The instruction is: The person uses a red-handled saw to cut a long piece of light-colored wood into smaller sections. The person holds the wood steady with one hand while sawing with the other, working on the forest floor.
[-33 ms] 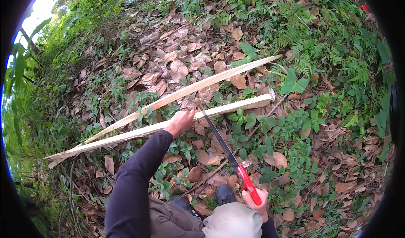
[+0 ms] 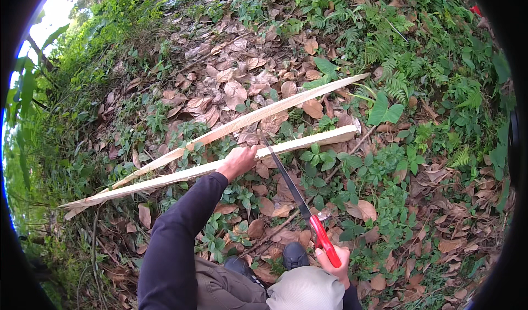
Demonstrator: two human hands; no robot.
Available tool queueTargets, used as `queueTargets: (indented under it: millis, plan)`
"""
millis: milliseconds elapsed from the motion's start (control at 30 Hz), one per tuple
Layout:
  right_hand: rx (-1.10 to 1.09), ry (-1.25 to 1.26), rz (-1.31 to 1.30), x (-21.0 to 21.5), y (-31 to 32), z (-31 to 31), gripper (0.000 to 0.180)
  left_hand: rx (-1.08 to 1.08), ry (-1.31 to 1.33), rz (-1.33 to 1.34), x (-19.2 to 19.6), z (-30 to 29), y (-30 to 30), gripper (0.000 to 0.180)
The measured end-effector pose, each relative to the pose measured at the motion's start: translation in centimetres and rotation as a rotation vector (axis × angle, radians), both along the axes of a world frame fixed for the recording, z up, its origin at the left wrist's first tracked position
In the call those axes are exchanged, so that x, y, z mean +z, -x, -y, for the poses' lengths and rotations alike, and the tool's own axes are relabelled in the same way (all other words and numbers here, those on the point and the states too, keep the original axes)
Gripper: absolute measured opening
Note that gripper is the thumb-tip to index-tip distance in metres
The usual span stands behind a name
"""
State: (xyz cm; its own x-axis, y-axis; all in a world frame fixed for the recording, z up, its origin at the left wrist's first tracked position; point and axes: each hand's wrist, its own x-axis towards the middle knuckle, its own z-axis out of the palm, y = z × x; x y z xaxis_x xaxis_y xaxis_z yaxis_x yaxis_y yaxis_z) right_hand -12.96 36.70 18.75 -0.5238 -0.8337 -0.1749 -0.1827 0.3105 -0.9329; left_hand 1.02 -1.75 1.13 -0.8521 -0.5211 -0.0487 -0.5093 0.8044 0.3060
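A long pale wooden stake (image 2: 316,139), tapered at its left end, lies slantwise in front of me. My left hand (image 2: 238,161) is closed around it near the middle. In my right hand (image 2: 339,263) is the red handle of a hand saw (image 2: 291,186), with its dark blade pointing up and to the left. The blade's far end lies across the stake just right of my left hand; how deep its teeth sit I cannot tell. Behind is a second pale wooden stake (image 2: 258,114), which meets or crosses the first at the left end.
Dry brown leaves (image 2: 236,92) and low green plants cover the ground. Ferns (image 2: 396,84) and a broad-leaved plant (image 2: 384,109) grow by the stakes' right ends. My dark shoes (image 2: 296,255) and bent knee are close below the saw. A thin stick (image 2: 275,230) lies among the leaves.
The whole view has shifted very slightly. Both hands, the saw and the stakes keep about the same places relative to each other.
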Motion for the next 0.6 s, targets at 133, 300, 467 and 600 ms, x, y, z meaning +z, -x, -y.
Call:
queueTargets:
  millis: [133,300,467,600]
  plan:
    - [-0.059,0.029,-0.002,1.0,0.3,0.1,0.023,-0.009,-0.028,-0.073,2.7,-0.9,0.7,0.03]
    - [-0.094,0.017,0.052,0.6,0.4,0.4,0.017,0.004,0.035,-0.066,1.7,-0.2,1.3,0.031]
    - [-0.029,0.044,-0.029,-2.7,-0.2,2.0,0.025,0.0,0.085,-0.058,-0.8,0.2,1.2,0.035]
    - [-0.033,0.056,0.001,-3.2,-1.1,2.8,0.025,-0.027,0.072,-0.089,-0.8,0.8,1.0,0.036]
